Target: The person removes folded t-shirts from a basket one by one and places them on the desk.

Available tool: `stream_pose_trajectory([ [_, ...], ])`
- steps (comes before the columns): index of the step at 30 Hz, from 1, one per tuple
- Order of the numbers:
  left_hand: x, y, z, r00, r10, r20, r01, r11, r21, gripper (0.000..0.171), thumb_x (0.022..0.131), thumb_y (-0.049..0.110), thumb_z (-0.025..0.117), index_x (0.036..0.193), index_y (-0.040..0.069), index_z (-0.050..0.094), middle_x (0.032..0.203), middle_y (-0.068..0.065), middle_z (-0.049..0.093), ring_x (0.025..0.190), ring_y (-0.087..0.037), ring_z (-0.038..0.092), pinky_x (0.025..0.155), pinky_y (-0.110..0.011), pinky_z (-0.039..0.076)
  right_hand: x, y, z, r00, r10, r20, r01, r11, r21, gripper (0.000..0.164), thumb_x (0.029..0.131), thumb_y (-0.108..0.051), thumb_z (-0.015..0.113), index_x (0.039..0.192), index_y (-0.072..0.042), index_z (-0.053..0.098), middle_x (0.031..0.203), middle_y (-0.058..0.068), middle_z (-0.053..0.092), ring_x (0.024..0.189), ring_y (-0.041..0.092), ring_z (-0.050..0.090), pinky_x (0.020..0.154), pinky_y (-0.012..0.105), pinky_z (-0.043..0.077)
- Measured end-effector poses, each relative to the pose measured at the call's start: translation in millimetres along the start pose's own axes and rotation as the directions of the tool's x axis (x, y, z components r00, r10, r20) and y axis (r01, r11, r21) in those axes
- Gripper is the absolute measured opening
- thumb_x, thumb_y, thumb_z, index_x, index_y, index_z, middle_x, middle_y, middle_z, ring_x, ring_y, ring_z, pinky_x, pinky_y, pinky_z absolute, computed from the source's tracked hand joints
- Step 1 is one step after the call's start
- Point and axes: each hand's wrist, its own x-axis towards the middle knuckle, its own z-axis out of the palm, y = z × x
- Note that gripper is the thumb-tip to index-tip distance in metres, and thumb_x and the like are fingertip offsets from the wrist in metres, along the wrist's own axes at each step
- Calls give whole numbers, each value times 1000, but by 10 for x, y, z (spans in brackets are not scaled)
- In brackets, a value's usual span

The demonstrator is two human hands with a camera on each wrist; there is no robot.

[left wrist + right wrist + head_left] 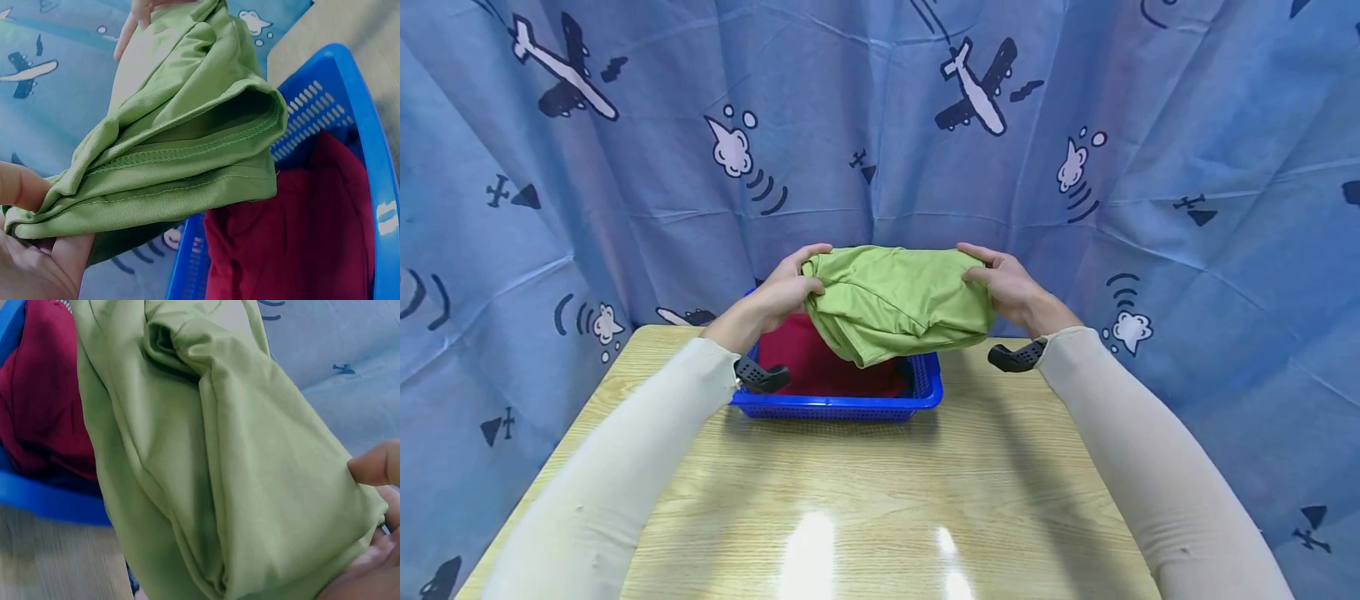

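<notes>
A folded light-green garment (pixel 898 300) with stitched hems hangs in the air between both hands, above a blue plastic basket (pixel 820 407). My left hand (pixel 786 287) pinches its left end, thumb on the near side and fingers behind. At the other end, my right hand (pixel 1007 287) grips the cloth between thumb and fingers. The left wrist view shows layered hems and an open fold in the green garment (pixel 181 156). Dark red cloth (pixel 801 358) lies inside the basket, partly covered from sight by the green one.
The basket stands toward the back of a light wood-grain table (pixel 880 483). Behind and beside the table hangs a blue curtain (pixel 865 125) printed with airplanes. A black strap device (pixel 1018 357) sits on each wrist.
</notes>
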Motion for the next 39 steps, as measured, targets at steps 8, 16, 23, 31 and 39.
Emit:
stream_pose_trajectory([
  [8,56,64,260,1000,4,15,-3,999,-34,79,91,-13,42,158,27,31,138,-10,44,104,-20,56,69,-28,57,-59,18,-253,1000,-15,-10,15,1000,-21,65,102,-2,45,162,-23,27,168,9,26,102,-1,60,82,16,52],
  [16,136,47,529,999,-4,44,6,998,-58,83,90,-16,43,159,29,30,144,-14,44,104,-22,59,71,-33,59,-120,93,-512,999,39,-23,-40,998,-58,66,104,-6,45,162,-26,23,170,6,19,105,-2,57,84,16,51],
  [23,185,78,744,998,32,55,-29,998,-53,84,88,-17,44,158,27,32,148,-16,39,101,-23,58,66,-30,59,-139,145,-704,997,39,-60,-44,995,-87,68,103,-6,45,162,-29,21,170,5,19,110,1,53,83,17,49],
  [31,246,6,1000,997,53,52,-51,998,-38,84,86,-18,45,157,26,35,139,-16,46,92,-20,58,59,-29,58,-170,285,-906,994,63,-84,-73,989,-130,70,103,-9,46,163,-28,16,172,5,8,107,0,52,82,18,48],
  [39,296,-53,1205,996,42,75,-41,999,-14,84,87,-18,45,157,26,34,142,-16,44,97,-19,55,60,-28,56,-222,390,-1089,991,84,-106,-99,985,-139,69,104,-10,46,163,-28,16,167,8,19,99,-3,55,80,18,50],
])
